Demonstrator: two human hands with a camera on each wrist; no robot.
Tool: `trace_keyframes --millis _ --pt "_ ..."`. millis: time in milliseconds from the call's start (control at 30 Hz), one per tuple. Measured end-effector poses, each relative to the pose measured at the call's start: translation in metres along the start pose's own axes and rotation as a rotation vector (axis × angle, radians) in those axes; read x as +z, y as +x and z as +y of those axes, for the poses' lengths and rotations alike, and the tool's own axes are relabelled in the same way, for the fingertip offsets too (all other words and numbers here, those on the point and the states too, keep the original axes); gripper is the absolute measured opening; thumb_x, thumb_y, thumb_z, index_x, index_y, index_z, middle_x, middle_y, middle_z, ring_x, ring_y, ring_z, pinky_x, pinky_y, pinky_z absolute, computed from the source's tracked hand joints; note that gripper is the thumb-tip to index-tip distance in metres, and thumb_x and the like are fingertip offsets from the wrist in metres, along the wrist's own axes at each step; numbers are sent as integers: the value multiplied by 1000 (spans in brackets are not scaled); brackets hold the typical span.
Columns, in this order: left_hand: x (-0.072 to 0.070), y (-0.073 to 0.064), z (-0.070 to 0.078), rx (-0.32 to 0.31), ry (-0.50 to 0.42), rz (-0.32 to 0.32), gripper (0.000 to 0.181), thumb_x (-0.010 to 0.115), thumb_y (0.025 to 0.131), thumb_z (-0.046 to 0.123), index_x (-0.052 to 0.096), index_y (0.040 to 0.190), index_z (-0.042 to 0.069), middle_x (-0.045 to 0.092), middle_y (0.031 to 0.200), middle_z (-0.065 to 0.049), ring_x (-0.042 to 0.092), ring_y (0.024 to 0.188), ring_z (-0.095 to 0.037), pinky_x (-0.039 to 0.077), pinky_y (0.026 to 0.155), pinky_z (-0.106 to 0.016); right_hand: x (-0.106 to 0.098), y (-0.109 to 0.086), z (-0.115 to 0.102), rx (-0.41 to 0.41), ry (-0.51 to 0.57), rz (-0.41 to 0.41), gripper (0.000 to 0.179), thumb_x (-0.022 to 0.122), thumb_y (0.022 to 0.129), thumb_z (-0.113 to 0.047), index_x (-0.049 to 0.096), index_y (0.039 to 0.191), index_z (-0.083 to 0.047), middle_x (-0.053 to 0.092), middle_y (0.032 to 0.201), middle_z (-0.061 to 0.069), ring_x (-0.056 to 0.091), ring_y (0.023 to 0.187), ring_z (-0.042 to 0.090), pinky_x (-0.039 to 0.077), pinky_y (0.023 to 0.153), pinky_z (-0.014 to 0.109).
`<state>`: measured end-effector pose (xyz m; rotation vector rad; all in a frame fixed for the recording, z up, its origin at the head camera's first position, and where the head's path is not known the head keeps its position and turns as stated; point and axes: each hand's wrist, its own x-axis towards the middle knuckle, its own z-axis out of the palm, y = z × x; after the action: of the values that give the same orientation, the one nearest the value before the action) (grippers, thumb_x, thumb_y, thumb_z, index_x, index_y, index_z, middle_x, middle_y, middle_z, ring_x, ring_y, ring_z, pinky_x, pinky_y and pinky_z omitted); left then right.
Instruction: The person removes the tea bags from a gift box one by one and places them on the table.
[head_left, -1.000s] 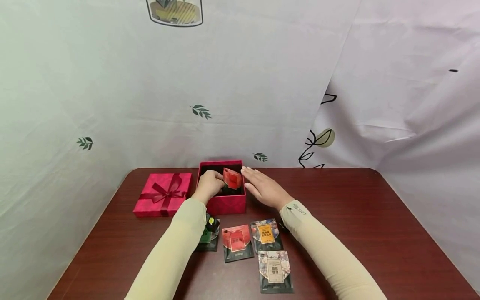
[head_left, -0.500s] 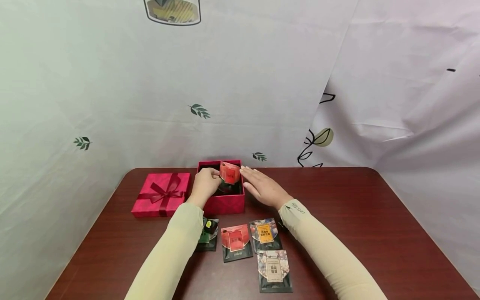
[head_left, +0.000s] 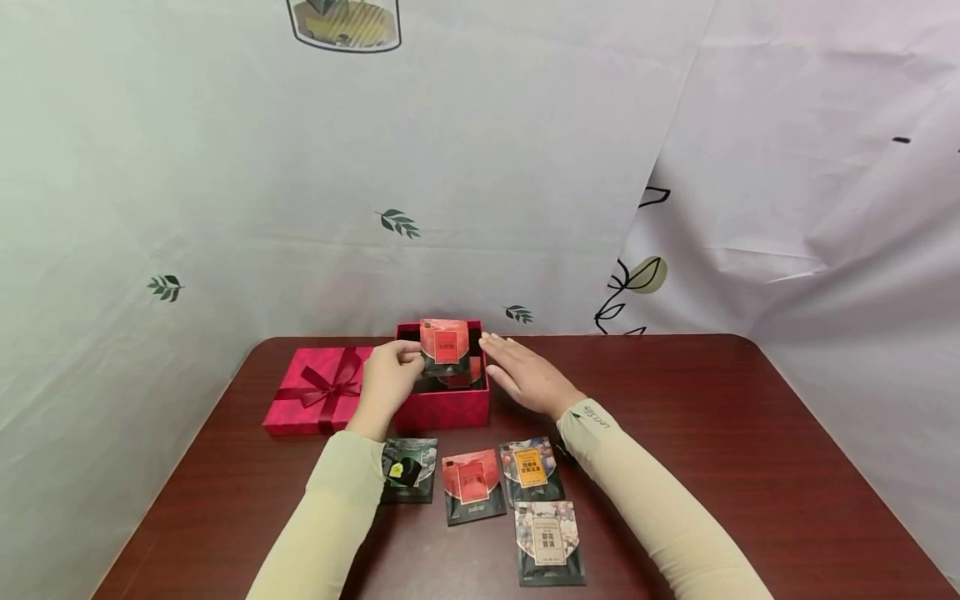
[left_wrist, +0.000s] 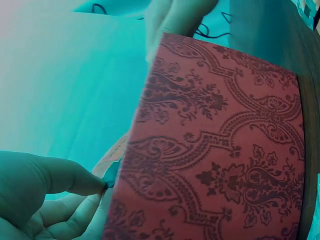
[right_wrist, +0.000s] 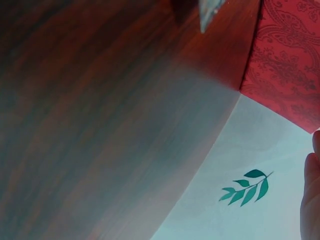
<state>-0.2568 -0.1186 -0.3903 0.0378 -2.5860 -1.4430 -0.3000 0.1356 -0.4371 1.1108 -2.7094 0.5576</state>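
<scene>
In the head view my left hand [head_left: 392,379] pinches a red and dark tea sachet [head_left: 446,343] by its left edge, above the open pink-red gift box [head_left: 442,411]. Another red sachet [head_left: 463,375] shows inside the box, partly covered by the held one. My right hand [head_left: 528,375] lies with straight fingers against the box's right side. From the left wrist, the patterned box wall [left_wrist: 215,145] hides most of the pinched sachet [left_wrist: 111,165]. The right wrist view catches the box corner [right_wrist: 290,60] and a sliver of my fingers [right_wrist: 311,190].
Left of the box sits its bow-tied lid [head_left: 326,390]. In front lie a green sachet [head_left: 423,471], a red sachet [head_left: 474,487], an orange-labelled sachet [head_left: 532,469] and a beige-labelled sachet [head_left: 550,543] on the dark wooden table [head_left: 690,433]. A white cloth hangs behind.
My left hand has drawn the red sachet up and to the left, turning its face forward. Another red sachet now shows beneath it in the box. The right hand stays at the box.
</scene>
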Motion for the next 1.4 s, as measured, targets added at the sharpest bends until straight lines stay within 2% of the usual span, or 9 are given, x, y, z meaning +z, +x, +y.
trace_keyframes --millis 167,367,500,633,933,1100,1267,1400 --pt "-8 -9 0 -29 -110 7 31 59 95 7 69 122 -3 73 108 -22 75 87 -29 60 82 -41 -1 0 0 -15 10 19 55 46 108 -33 40 155 -5 36 161 10 32 149 29 26 121 47" --pt "-19 -20 -3 -80 -285 -19 31 60 97 6 66 125 -5 71 110 -23 73 86 -17 59 83 -30 -1 0 -2 -5 3 10 55 47 108 -32 40 155 -6 36 161 9 32 150 27 23 122 41" --pt "-24 -27 -4 -113 -416 -48 30 61 97 3 64 125 -9 71 101 -15 69 80 -7 59 79 -24 -2 0 -3 0 8 12 55 47 108 -32 40 156 -7 36 162 8 30 150 24 22 123 40" --pt "-27 -36 -3 -146 -508 -89 28 62 97 1 62 122 -11 69 90 -3 67 78 -6 59 76 -23 -1 1 -3 -4 11 19 55 47 108 -32 40 155 -5 36 161 10 32 149 28 26 121 45" --pt "-31 -59 -7 -174 -556 -233 19 64 97 4 65 112 -6 70 88 -1 67 77 -11 60 76 -26 0 1 -2 -3 16 19 54 47 108 -32 41 155 -6 37 161 9 33 149 29 25 121 45" --pt "-29 -69 -14 -146 -589 -339 18 62 94 0 60 111 -6 68 89 -3 66 79 -12 60 76 -27 0 2 -1 -21 4 25 52 47 108 -29 42 154 -4 38 161 10 33 149 27 22 123 39" --pt "-24 -78 -24 -119 -598 -465 16 63 93 0 57 108 -2 66 90 -5 65 79 -14 60 77 -29 -1 1 -2 -5 6 15 53 46 108 -31 41 155 -6 36 162 8 30 150 23 20 123 36" --pt "-20 -84 -31 -107 -607 -558 14 61 92 -1 56 105 0 66 89 -4 65 79 -14 60 78 -30 -1 1 -2 -3 11 13 53 46 108 -31 41 155 -5 35 162 8 29 151 23 21 123 38"
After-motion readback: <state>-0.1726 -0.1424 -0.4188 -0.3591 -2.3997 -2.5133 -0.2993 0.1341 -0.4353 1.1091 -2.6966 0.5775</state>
